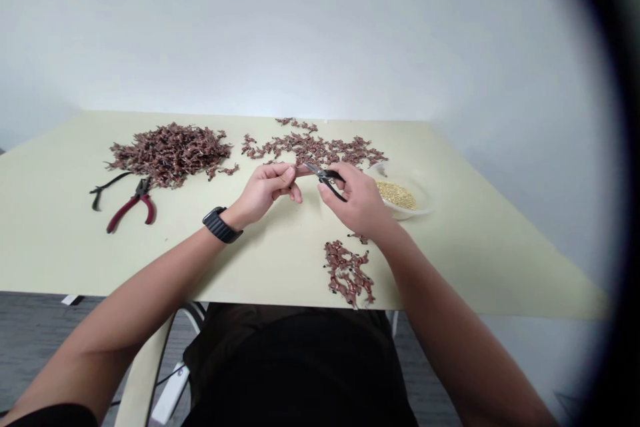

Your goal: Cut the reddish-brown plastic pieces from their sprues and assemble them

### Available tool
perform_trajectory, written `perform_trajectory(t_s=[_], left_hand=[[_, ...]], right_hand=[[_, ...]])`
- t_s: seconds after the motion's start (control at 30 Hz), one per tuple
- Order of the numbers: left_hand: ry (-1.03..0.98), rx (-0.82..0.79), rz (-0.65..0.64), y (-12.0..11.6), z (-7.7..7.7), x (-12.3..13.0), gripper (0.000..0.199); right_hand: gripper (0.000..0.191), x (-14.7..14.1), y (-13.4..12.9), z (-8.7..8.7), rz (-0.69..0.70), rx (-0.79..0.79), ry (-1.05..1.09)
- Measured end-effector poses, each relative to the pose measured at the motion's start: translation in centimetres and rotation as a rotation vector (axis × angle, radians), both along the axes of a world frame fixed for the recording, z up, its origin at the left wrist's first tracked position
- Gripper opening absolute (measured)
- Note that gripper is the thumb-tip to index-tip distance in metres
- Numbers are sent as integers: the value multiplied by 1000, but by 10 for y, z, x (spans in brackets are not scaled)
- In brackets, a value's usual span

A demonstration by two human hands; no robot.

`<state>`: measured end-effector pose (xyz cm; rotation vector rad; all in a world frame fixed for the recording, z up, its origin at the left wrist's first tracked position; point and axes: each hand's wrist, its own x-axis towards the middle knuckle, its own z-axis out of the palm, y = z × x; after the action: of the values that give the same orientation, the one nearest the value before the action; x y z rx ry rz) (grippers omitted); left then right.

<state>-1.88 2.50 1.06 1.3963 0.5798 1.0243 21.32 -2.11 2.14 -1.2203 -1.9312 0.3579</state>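
Observation:
My left hand [270,188] is closed in a pinch, thumb against index finger, at the middle of the table. A bit of a small brown figure [299,163] seems to show at its fingertips, mostly hidden. My right hand [359,203] grips slim pliers [327,176] with black handles, their tip pointing left close to the left fingertips. Just behind both hands, many small brown figures [305,145] lie loosely spread. A smaller group of brown, animal-like figures [349,272] lies near the front edge, below my right wrist.
A large heap of brown figures [170,150] stands at the back left. Before it lie red-handled pliers [134,203] and a black-handled tool [107,190]. A translucent bowl [424,203] holding small gold pieces [396,195] sits behind my right hand. A wall [300,33] rises behind the table [260,260].

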Motion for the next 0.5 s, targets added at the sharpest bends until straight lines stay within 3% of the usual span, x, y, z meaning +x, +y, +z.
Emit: perform_trajectory(t_s=[0.2, 0.5], left_hand=[[11, -40, -48, -2, 3, 0, 33], [22, -40, -101, 1, 0, -3, 34]], right_hand=[[30, 7, 3, -1, 36, 22, -122], [28, 9, 5, -2, 73, 38, -114]])
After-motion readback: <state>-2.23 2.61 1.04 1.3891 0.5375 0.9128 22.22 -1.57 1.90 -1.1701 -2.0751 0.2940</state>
